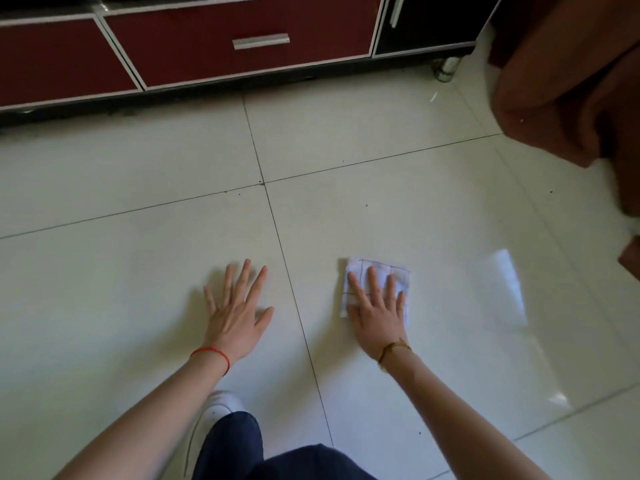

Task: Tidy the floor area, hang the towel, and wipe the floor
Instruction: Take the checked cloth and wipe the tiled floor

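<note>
Now, line by line:

Right hand (375, 317): lower centre-right of the frame, fingers straight and slightly spread, palm down, pressing flat on the cloth; the grip is spread, not curled round anything.

Cloth (398, 275): small folded white cloth with thin dark check lines, lying flat on the floor under the right hand's fingers; its far edge and right edge show beyond the fingertips.

Left hand (237, 315): lower centre-left, fingers straight and fanned wide, palm down just over or on the floor with a shadow under it; whether it touches the tile cannot be told. It holds nothing.

Floor (138, 271): glossy pale tiles with dark grout lines; one line runs between the two hands, and small dark specks lie near the grout crossing in mid-frame. A bright window reflection shows to the right of the cloth.

Wrists: a red string (213, 355) on the left, a brown beaded bracelet (394, 349) on the right.

Legs: dark trousers (242, 445) and one white shoe (214, 410) at the bottom centre.

Cabinet (225, 39): dark red drawers with white trim and a silver handle, across the top of the frame, standing on a metal foot (446, 69) at upper right.

Brown fabric (571, 81): blurred, hanging large in the upper right corner.
</note>
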The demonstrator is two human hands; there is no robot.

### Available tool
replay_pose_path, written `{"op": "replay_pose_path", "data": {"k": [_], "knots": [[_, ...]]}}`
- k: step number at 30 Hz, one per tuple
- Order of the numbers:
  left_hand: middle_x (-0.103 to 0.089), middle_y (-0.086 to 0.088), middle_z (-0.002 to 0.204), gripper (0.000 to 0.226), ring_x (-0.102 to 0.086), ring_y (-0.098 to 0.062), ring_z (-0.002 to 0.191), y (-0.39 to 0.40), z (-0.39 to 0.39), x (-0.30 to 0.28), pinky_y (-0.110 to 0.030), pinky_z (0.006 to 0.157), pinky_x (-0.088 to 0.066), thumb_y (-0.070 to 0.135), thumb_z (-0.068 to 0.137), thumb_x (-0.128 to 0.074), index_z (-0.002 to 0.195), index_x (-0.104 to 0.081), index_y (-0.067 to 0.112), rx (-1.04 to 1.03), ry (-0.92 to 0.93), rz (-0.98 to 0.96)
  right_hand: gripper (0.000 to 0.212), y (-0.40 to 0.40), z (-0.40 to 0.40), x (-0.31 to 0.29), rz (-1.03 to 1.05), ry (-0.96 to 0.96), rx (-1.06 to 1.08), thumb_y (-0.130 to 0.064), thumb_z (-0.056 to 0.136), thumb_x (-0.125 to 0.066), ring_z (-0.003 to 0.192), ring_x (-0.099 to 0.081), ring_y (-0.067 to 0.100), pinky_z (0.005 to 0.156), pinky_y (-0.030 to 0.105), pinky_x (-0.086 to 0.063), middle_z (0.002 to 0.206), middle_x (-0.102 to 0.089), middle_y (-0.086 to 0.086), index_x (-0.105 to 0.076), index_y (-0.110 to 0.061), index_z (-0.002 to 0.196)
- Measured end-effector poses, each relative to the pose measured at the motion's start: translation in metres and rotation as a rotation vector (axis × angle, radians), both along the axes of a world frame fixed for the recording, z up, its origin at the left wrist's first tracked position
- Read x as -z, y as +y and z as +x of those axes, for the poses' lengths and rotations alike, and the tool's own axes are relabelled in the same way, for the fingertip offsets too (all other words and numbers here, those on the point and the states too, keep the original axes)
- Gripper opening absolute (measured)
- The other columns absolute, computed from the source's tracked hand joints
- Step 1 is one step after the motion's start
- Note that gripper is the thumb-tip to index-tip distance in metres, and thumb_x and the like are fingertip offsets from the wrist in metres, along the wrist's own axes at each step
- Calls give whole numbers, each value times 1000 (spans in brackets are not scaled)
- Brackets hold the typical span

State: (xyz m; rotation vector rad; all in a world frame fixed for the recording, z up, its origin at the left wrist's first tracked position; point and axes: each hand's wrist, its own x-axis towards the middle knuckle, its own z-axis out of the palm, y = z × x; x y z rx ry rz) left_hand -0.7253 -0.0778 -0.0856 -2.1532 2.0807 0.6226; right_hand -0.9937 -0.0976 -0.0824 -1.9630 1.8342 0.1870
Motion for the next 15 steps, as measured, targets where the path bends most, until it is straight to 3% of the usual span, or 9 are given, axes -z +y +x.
{"op": "replay_pose_path", "data": {"k": [4,7,10,15], "knots": [[18,9,160,79,23,-19,145,0,7,4,-68,111,-3,65,79,-6,153,4,37,8,-8,-2,57,-47,-9,-1,20,39,50,-43,99,-24,144,17,38,116,54,8,160,12,-1,4,-43,149],[21,9,160,77,23,-21,146,2,16,5,-67,111,-1,65,82,-7,152,6,37,-24,-4,11,57,-77,1,-2,15,42,70,-40,100,-25,143,16,38,115,55,6,160,11,0,4,-40,150],[21,7,160,69,22,-24,146,6,27,7,-68,112,-2,58,94,-22,153,6,35,-39,-17,24,57,-99,17,-2,23,47,91,-40,100,-22,143,18,38,115,56,8,160,14,0,5,-39,150],[12,5,162,74,14,-27,148,18,48,10,-69,110,-7,61,86,-9,153,1,34,-71,-42,5,58,-127,58,-2,32,67,54,-41,100,-20,143,21,38,115,56,10,159,17,2,8,-38,150]]}}
